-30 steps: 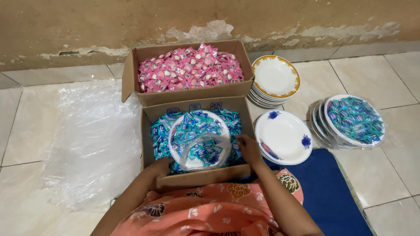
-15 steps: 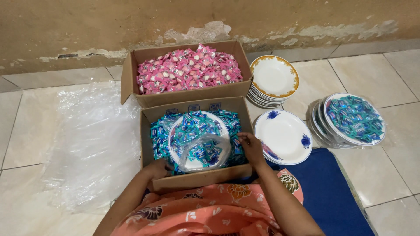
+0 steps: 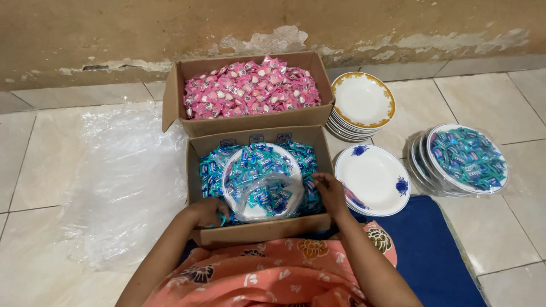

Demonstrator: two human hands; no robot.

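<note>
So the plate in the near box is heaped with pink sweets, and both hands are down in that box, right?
Not quite: the head view shows blue sweets on that plate; the pink sweets fill the far box. Both hands, left and right, are in the near box.

The two boxes are matt brown cardboard. The sweets wear glossy, crinkled plastic wrappers. The plates look like smooth, shiny glazed ceramic. A thin clear plastic sheet lies wrinkled on the glossy floor tiles; the wall is rough, flaking plaster.
</note>
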